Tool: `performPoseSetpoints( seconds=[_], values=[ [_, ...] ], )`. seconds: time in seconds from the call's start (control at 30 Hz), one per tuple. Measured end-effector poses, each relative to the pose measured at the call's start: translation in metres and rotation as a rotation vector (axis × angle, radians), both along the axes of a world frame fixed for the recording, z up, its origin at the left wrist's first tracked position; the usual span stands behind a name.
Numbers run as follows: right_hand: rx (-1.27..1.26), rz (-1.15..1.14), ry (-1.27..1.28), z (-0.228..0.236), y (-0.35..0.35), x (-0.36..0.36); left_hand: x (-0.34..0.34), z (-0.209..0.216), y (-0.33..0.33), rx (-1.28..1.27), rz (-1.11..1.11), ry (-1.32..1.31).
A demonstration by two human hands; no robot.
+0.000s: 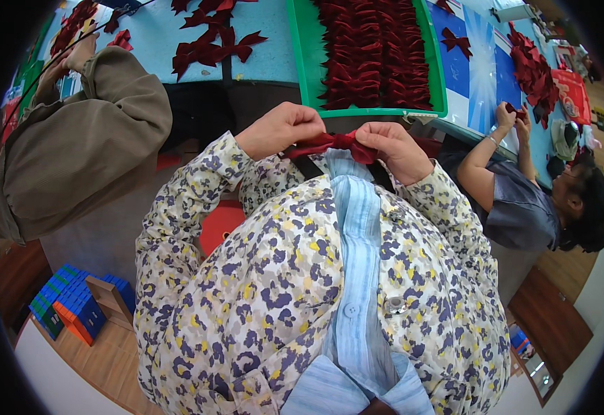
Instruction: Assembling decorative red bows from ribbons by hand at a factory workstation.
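Note:
Between my two hands, close to my body, is a dark red fabric bow (342, 141) with a knot at its middle. The fingers of my left hand (282, 130) pinch its left loop. On the other side, my right hand (395, 146) has thumb and fingers closed on the right loop. Just beyond my hands stands a green tray (373, 112), filled with rows of packed dark red bows (378, 55). Part of the bow's lower side is hidden by my fingers.
Loose red bows (215, 50) lie on the light blue table (267, 41) left of the tray. A person in a brown sleeve (84, 131) works at left. At right, another person (523, 200) handles a small dark red piece near a heap of bows (532, 69). Blue crates (87, 297) stand behind.

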State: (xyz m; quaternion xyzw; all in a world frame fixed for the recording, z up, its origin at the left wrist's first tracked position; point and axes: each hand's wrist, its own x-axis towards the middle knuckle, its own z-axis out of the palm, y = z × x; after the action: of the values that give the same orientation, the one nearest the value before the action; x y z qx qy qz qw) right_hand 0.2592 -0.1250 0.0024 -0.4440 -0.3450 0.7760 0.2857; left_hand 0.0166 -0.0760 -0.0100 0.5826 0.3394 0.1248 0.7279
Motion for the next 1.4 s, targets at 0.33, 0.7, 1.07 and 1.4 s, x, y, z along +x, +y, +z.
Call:
performPoseSetpoints(
  seconds=[0.33,0.7,1.07,1.4],
  values=[
    [-0.132,-0.070,0.079,0.001,0.009,-0.008,0.009,0.019,0.002,-0.065,-0.014,-0.108],
    [0.708,-0.364,-0.472,-0.008,0.021,-0.016,0.014,0.003,-0.009,-0.426,0.232,-0.268],
    [0.359,-0.152,-0.449,-0.003,0.008,-0.017,0.027,0.008,-0.018,-0.210,0.370,-0.223],
    [0.294,-0.364,0.157,-0.026,-0.001,-0.026,0.020,0.000,-0.010,-0.635,0.274,-0.448]
  ],
)
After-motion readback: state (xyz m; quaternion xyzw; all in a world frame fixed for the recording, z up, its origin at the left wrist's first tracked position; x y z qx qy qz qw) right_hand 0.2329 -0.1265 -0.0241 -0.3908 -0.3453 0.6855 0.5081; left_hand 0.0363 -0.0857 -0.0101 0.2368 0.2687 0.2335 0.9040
